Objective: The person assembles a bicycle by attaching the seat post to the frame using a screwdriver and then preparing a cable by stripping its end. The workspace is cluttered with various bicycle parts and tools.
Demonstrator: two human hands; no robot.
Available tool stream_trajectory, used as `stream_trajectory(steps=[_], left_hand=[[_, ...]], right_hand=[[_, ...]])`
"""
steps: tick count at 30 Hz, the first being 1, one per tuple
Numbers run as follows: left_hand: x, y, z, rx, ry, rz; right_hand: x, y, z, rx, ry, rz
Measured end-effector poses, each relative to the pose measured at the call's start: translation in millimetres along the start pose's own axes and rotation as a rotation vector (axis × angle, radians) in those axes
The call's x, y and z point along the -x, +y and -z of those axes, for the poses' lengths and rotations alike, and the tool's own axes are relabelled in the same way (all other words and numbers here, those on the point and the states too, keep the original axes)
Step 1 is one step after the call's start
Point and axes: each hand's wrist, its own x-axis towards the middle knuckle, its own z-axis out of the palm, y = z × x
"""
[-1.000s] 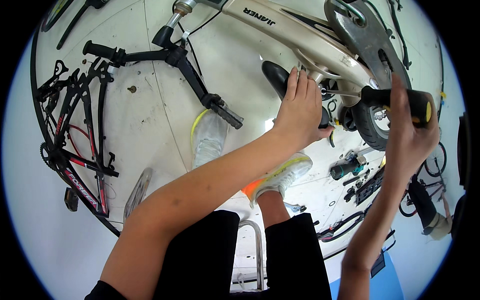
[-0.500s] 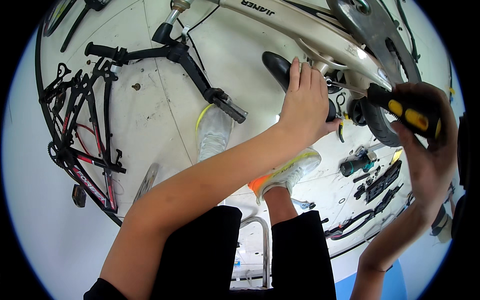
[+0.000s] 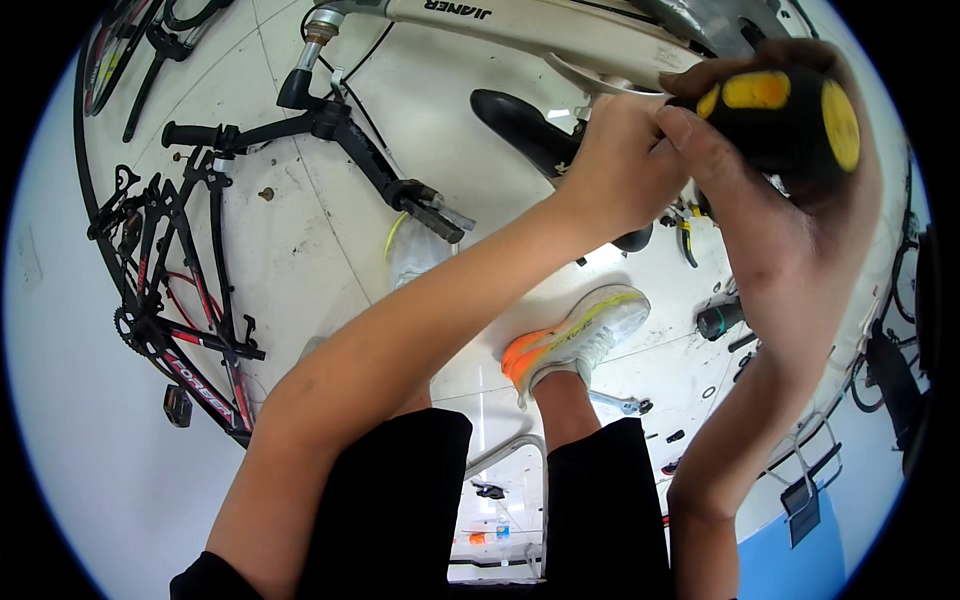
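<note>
My right hand is wrapped round the thick black-and-yellow handle of a screwdriver, whose butt end faces me; its shaft is hidden. Right beside it, my left hand is closed with curled fingers near the tip side of the screwdriver, and what it grips is hidden. Both hands are just below the beige bicycle frame, which lies across the top. A black saddle sticks out to the left of my left hand. The folded black handlebar rests farther left on the floor.
A black-and-red bicycle frame lies at the left. Yellow-handled pliers, a dark cylindrical power tool and a wrench lie on the floor at right. My shoe is below the hands. A metal stool frame stands beneath me.
My right hand has brought the screwdriver left, up against my left hand, and its handle now points toward me. The left fingers have curled in. The whole view has shifted slightly.
</note>
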Motion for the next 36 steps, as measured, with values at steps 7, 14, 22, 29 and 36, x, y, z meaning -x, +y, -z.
stream_trajectory(steps=[7,14,22,29,36], left_hand=[[-14.2,-19.6,-13.6,-0.271,-0.162,-0.059],[-11.9,-19.0,7.2,-0.393,-0.269,-0.163],[-1.0,-8.4,0.1,-0.725,-0.185,-0.185],[37.9,-5.9,33.6,-1.194,-0.216,-0.346],[38.5,-7.3,20.9,-1.219,-0.206,-0.281]], right_hand=[[9.1,21.4,9.4,-0.488,0.117,-0.048],[12.6,18.2,-10.8,-0.470,0.177,-0.007],[16.7,38.3,5.4,-0.609,0.255,0.010],[19.9,34.0,9.4,-0.723,0.160,0.098],[-7.2,17.4,-3.4,-0.506,0.482,0.123]])
